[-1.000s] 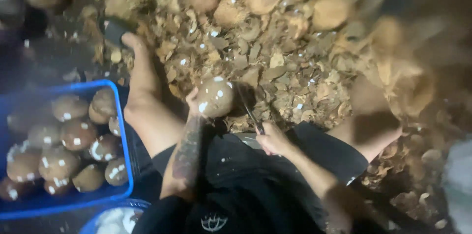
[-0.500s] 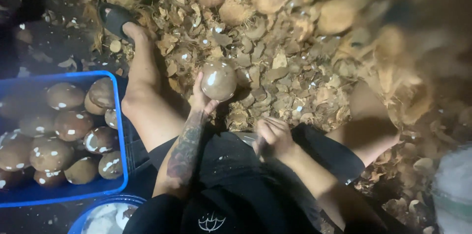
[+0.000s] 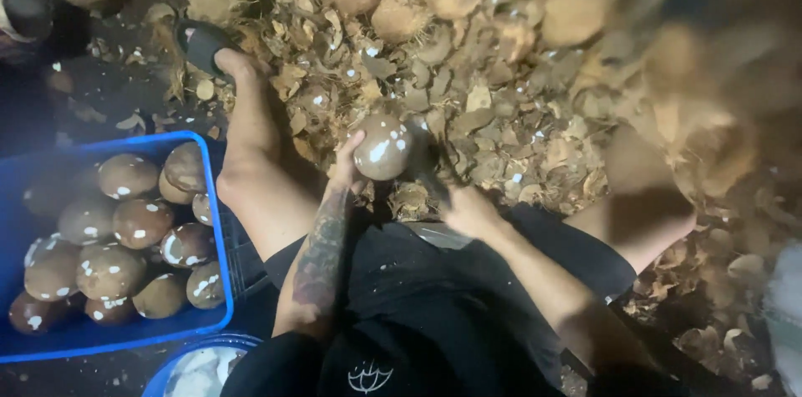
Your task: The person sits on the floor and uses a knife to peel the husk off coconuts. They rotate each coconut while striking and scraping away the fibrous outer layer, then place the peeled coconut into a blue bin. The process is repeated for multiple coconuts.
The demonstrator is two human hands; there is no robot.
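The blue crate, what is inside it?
The blue crate holds brown peeled coconuts with white patches, piled together. Its floor beneath them is covered.

A coconut-shelling work floor: a heap of brown husk and shell chips (image 3: pixel 501 105) beyond the fingers, a blue plastic crate of peeled brown coconuts (image 3: pixel 219 280) to their left.

No packages, labels, signs or screens appear in the head view. The nearest thing to a container is a blue plastic crate (image 3: pixel 219 280), rectangular with rounded corners, at about 8 o'clock in the frame; its walls are plain blue and carry no label or marking that can be made out. A second blue rim (image 3: pixel 167 368), curved, shows at about 7 o'clock along the bottom edge, likewise unmarked. A small white emblem (image 3: pixel 369 378) sits on dark cloth at 6 o'clock.
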